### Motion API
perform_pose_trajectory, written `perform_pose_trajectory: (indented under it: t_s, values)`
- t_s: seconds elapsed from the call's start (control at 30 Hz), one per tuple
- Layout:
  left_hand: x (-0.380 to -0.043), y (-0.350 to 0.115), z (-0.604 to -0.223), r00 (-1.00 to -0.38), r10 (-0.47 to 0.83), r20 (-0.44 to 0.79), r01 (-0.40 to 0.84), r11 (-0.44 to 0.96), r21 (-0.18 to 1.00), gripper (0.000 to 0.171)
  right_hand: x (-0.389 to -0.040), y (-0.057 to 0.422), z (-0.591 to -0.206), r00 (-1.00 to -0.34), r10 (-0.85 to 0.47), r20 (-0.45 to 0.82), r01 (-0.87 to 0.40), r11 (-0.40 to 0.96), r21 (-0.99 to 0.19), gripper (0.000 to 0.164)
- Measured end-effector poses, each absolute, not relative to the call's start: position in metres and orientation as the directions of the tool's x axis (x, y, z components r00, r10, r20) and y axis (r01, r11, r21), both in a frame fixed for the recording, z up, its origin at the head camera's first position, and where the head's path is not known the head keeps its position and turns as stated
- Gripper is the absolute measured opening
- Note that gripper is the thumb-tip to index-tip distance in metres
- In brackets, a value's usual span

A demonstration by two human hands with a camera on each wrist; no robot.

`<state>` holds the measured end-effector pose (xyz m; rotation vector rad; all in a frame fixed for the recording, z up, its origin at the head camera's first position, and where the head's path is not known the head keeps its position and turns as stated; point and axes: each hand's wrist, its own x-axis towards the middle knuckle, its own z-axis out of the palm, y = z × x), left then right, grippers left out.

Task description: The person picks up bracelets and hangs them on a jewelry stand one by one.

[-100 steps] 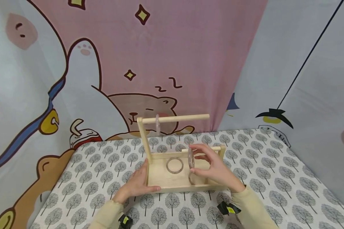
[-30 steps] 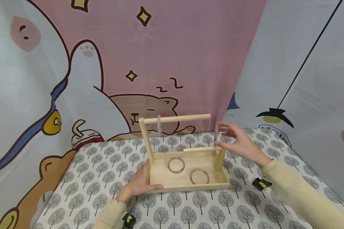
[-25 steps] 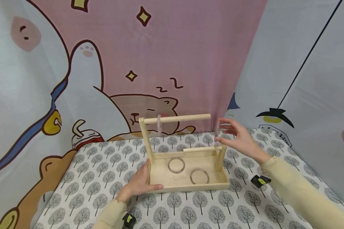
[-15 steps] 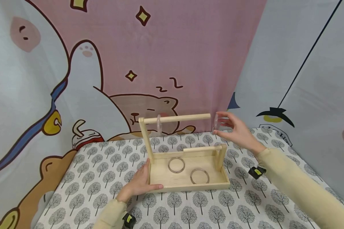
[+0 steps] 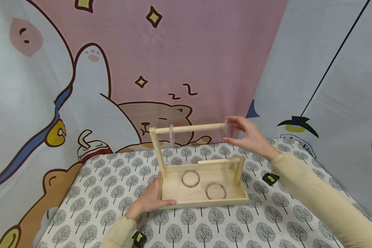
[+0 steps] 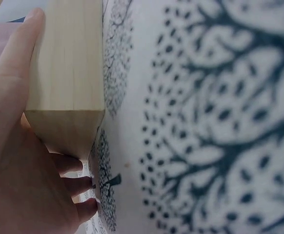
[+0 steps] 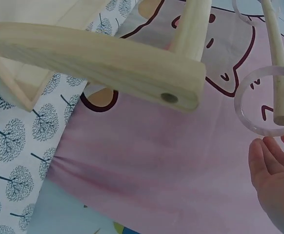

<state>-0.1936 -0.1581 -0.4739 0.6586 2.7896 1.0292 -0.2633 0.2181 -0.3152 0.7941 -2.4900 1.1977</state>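
Note:
A wooden bangle stand (image 5: 203,203) has a tray base and two rods at different heights. My left hand (image 5: 150,198) grips the tray's left end, thumb on the front edge; the left wrist view shows the fingers (image 6: 78,185) curled round the corner. My right hand (image 5: 246,132) pinches a pale translucent bangle (image 5: 226,128) by its rim at the free end of the upper rod (image 5: 198,127). In the right wrist view the rod's tip (image 7: 282,109) shows inside the bangle ring (image 7: 244,109). Another bangle (image 5: 172,134) hangs near the upper rod's left end.
Two bangles lie in the tray, one at the back (image 5: 190,186) and one at the front right (image 5: 206,194). The lower rod (image 5: 218,161) is carried by the short right post (image 5: 239,171). A tree-print cloth (image 5: 111,193) covers the table before a cartoon curtain (image 5: 204,69).
My right hand lifted a bangle from over the tray, carried it right past the lower rod, then up and left onto the upper rod's tip. The left hand kept its place.

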Motion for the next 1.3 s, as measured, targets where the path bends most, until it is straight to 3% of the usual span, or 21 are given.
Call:
perform_pose_trajectory:
  t_s: [0.97,1.3]
  values:
    - [-0.194,-0.158,-0.477,-0.910,0.410,0.060,0.350,0.684,0.639,0.125,-0.275,0.191,-0.308,-0.813,-0.366,0.453,-0.582,0.547,-0.602,0.073]
    - [-0.195,-0.158,-0.478,-0.909,0.413,0.058,0.347,0.671,0.655,0.125,-0.276,0.175,-0.298,-0.743,-0.431,0.512,-0.668,0.531,-0.522,0.074]
